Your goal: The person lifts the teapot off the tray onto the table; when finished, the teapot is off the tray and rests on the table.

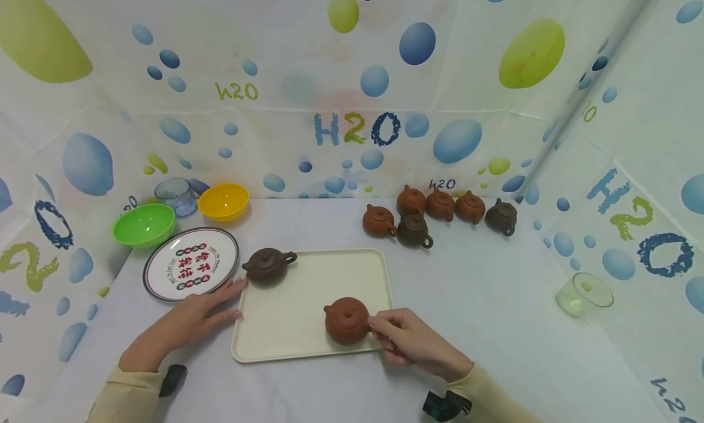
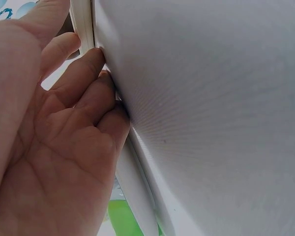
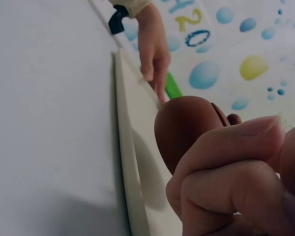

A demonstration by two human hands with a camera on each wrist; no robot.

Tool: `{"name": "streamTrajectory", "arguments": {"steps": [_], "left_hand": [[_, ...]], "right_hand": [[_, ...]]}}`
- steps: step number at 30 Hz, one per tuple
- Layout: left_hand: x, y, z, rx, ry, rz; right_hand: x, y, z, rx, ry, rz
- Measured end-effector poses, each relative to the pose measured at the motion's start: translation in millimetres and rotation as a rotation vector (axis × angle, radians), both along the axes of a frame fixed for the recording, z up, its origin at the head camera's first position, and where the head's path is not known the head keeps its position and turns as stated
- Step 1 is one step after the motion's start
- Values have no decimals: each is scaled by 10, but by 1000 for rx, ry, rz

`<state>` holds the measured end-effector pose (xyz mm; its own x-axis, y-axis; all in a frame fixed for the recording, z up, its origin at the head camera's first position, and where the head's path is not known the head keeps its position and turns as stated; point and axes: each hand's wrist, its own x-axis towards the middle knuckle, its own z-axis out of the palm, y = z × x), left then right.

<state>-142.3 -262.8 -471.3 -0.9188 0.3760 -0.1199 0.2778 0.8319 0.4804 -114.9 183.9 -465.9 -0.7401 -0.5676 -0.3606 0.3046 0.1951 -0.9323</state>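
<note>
A reddish-brown clay teapot (image 1: 347, 321) is at the front right of the cream tray (image 1: 308, 301). My right hand (image 1: 415, 340) pinches its handle between thumb and curled fingers; in the right wrist view (image 3: 231, 182) the knuckles hide the handle. Whether the pot's base touches the tray I cannot tell. A dark brown teapot (image 1: 268, 266) stands at the tray's back left corner, handle to the right. Beside the tray's left edge, my left hand (image 1: 189, 325) rests with fingers extended, the fingertips at the rim.
A white plate with red lettering (image 1: 191, 264) lies left of the tray. Behind it are a green bowl (image 1: 144, 226), a yellow bowl (image 1: 223, 202) and a clear glass (image 1: 176, 197). Several teapots (image 1: 379, 221) cluster at the back right. Another glass (image 1: 584, 294) stands far right.
</note>
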Motion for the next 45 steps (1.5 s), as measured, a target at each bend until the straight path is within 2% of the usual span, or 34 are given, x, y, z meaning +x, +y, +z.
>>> {"name": "streamTrajectory", "arguments": {"steps": [8, 13, 22, 27, 34, 39, 45], "left_hand": [[-1, -3, -16, -2, -9, 3], [-14, -19, -17, -11, -19, 7], [-12, -20, -22, -8, -21, 7], [-11, -19, -19, -10, -18, 11], [-17, -10, -16, 1, -20, 6], [-21, -14, -29, 0, -7, -1], [-18, -19, -38, 3, 1, -5]], "right_hand": [[43, 346, -21, 25, 0, -88], [52, 594, -7, 56, 8, -179], [24, 1029, -12, 127, 31, -328], [-42, 1251, -5, 153, 42, -423], [-236, 1533, 32, 196, 35, -509], [-480, 1709, 61, 205, 13, -545], [-815, 1780, 81, 198, -26, -554]]}}
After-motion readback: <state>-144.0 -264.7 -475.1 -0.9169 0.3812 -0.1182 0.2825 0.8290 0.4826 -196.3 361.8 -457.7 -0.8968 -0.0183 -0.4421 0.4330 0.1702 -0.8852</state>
